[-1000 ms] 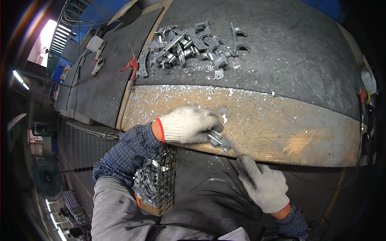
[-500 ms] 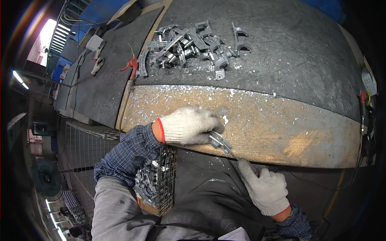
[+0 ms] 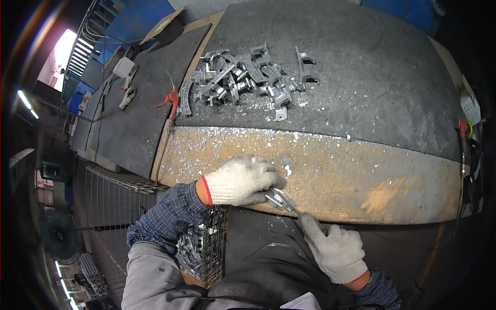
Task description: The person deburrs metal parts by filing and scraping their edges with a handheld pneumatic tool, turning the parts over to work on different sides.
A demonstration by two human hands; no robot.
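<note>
Your left hand [image 3: 245, 181] comes in from the left, palm down over the wooden board [image 3: 330, 170], its forearm slanting up from the lower left with the elbow out. The gloved fingers curl to the right and are closed around one end of a grey metal bracket [image 3: 280, 200]. That bracket juts out past your fingertips, slanting down to the right at the board's near edge; whether it rests on the wood, you cannot tell from here.

Your right hand [image 3: 336, 250] reaches up and leftward from the lower right, below the board's edge. It is closed on a slim metal tool [image 3: 296, 211], index finger stretched along it, the other fingers folded in. The tool's tip meets or nearly meets the bracket's lower end.

Beyond your hands, a pile of similar brackets [image 3: 235, 77] lies on the black mat [image 3: 377, 98], with a red air gun [image 3: 170, 98] to its left.
</note>
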